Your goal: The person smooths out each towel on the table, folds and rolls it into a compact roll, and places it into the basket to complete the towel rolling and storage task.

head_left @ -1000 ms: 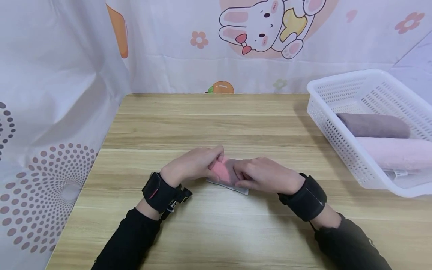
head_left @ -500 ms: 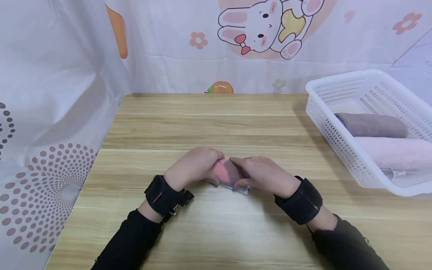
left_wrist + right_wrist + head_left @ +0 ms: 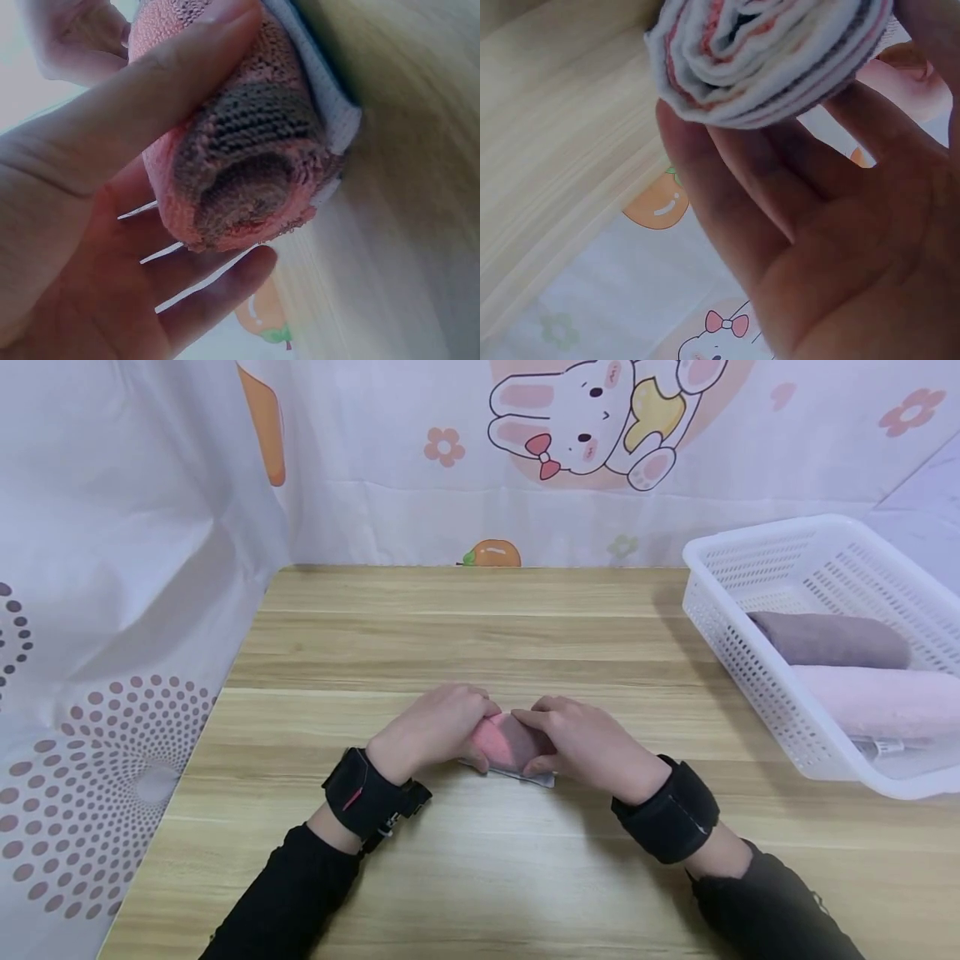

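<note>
A small roll of pink-and-grey knit cloth (image 3: 493,743), with a pale flap (image 3: 538,779) at its near edge, lies on the table between both hands. My left hand (image 3: 435,727) grips its left end. In the left wrist view the thumb presses across the knit cloth (image 3: 255,120), with fingers behind it. My right hand (image 3: 596,747) holds the right end, thumb in front and fingers behind. In the right wrist view the end of the cloth (image 3: 757,67) shows white, pink and dark layers wound in a spiral, with fingers (image 3: 727,187) against its far side.
A white plastic basket (image 3: 750,702) stands at the right of the wooden table (image 3: 450,635). Inside it lie a grey rolled cloth (image 3: 836,639) and a pink rolled cloth (image 3: 885,702). A printed curtain (image 3: 360,527) hangs along the table's back edge.
My right hand has gone from curled fingers pressing on the cloth to holding its right end between thumb and fingers. My left hand has tilted slightly over the left end.
</note>
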`<state>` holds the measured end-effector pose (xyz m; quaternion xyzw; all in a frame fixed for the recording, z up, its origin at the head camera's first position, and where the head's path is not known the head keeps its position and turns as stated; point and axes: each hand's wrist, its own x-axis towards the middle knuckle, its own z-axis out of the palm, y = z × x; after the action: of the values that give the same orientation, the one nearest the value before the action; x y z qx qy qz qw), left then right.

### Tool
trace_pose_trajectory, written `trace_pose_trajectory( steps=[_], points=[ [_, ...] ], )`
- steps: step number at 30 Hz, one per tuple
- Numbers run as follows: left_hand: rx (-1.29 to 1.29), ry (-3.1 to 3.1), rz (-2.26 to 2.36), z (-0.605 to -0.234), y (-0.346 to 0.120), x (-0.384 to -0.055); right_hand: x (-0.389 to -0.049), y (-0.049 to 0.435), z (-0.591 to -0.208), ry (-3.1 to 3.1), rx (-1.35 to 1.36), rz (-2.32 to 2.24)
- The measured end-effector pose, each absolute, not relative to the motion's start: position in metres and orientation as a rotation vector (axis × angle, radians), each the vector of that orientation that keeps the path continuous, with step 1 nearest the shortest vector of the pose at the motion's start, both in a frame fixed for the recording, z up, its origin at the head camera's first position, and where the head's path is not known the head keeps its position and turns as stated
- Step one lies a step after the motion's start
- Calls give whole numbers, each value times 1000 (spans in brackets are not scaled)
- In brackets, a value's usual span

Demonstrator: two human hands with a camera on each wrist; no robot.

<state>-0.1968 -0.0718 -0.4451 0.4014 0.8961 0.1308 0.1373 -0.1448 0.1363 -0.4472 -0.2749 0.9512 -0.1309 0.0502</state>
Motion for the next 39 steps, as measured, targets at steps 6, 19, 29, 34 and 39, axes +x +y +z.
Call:
trace_pose_trajectory(
  steps=[6,19,29,34,39],
  points=[
    [1152,2494,276,-449,-72,-195,-146,138,-448,2843,-835,-410],
    [1184,2498,246,-454,-72,-191,-147,135,-448,2821,-853,-340],
    [1200,2523,222,-452,-70,-188,-144,132,-450,2863,-973,-193],
    [1202,2521,223,-451,-72,-187,-144,131,-451,2881,-1016,-185],
    [1183,2507,245,-454,-71,-187,-144,134,-452,2870,-1017,-184]
  ],
)
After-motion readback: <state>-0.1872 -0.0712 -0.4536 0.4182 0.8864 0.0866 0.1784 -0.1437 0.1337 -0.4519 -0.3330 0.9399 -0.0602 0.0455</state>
